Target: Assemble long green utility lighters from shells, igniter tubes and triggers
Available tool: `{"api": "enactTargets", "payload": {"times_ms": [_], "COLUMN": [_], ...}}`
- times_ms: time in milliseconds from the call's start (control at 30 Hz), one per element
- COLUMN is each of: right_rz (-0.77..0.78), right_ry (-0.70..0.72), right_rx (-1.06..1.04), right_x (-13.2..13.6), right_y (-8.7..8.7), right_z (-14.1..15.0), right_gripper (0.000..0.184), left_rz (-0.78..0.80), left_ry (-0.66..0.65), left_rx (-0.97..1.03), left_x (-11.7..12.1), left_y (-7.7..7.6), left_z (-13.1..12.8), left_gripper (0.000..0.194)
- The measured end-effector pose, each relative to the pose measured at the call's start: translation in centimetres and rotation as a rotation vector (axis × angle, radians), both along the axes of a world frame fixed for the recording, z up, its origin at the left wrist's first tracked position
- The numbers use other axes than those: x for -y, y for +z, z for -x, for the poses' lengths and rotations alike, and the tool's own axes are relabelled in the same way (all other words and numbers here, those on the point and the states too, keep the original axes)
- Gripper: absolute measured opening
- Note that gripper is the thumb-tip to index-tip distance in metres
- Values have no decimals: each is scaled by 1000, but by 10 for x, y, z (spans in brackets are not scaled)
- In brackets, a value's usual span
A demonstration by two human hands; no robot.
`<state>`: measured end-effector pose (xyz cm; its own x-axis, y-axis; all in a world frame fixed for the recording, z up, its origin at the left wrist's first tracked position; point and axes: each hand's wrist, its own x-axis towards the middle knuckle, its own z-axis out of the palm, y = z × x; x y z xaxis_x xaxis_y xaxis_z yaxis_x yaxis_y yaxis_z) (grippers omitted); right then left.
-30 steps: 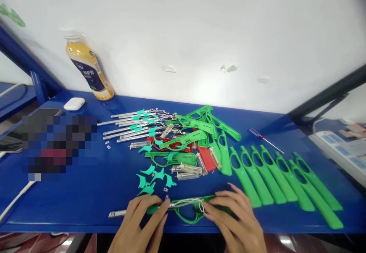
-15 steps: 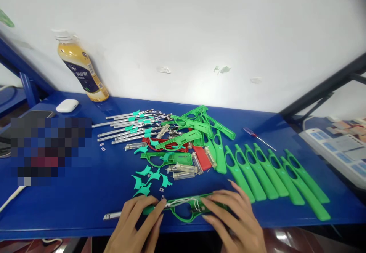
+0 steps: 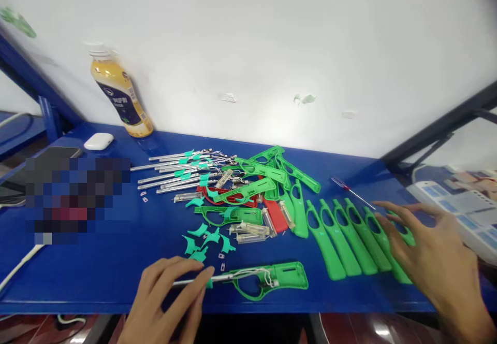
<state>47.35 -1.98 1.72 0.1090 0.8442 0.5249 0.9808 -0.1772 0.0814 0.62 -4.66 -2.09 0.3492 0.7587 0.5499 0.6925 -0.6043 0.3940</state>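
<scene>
Left hand (image 3: 165,300): lower centre, grip closed around the metal tube (image 3: 223,277)
Open green shell (image 3: 289,276): lower centre, wires inside, tube extending leftward
Right hand (image 3: 435,261): lower right, over green casings (image 3: 328,248), fingers spread; whether touching, cannot tell

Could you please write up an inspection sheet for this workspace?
Surface: blue table, bare patches visible; pixelated area at left cannot be checked.
Work things: open green shell half with metal rod and white wires; green handle pieces lined up at right.
Clutter: mixed pile behind, with turquoise pieces, clear tubes and more rods; screwdriver, yellow bottle, white case.
Hands: left hand has fingers at the rod, grip unclear; right hand, fingers spread, over the handle pieces.
Cables: white cable at left edge.
Surroundings: white wall behind, scuffed; people, nothing seen.
</scene>
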Motion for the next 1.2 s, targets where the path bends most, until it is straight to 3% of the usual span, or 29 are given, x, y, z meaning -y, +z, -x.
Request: {"api": "enactTargets", "payload": {"times_ms": [133, 267, 333, 600, 767, 1200], "right_rz": [-12, -30, 7, 176, 211, 155], "right_ry": [108, 484, 607, 777, 803, 704], "right_rx": [-18, -88, -123, -223, -208, -182], "right_x": [-9, -17, -19, -16, -24, -30], "right_y": [-1, 0, 2, 4, 0, -17], "right_z": [40, 98, 123, 197, 213, 201], "right_gripper": [63, 38, 25, 13, 11, 20], "left_rz": [16, 58, 66, 93, 84, 35], "left_ry": [45, 37, 31, 7, -20, -13], "left_rx": [-55, -101, -102, -103, -118, -118], "left_x": [-19, -37, -41, -42, -44, -45], "left_y": [8, 9, 9, 14, 13, 16], "left_z": [10, 13, 12, 10, 11, 13], "left_gripper": [35, 27, 25, 18, 20, 22]}}
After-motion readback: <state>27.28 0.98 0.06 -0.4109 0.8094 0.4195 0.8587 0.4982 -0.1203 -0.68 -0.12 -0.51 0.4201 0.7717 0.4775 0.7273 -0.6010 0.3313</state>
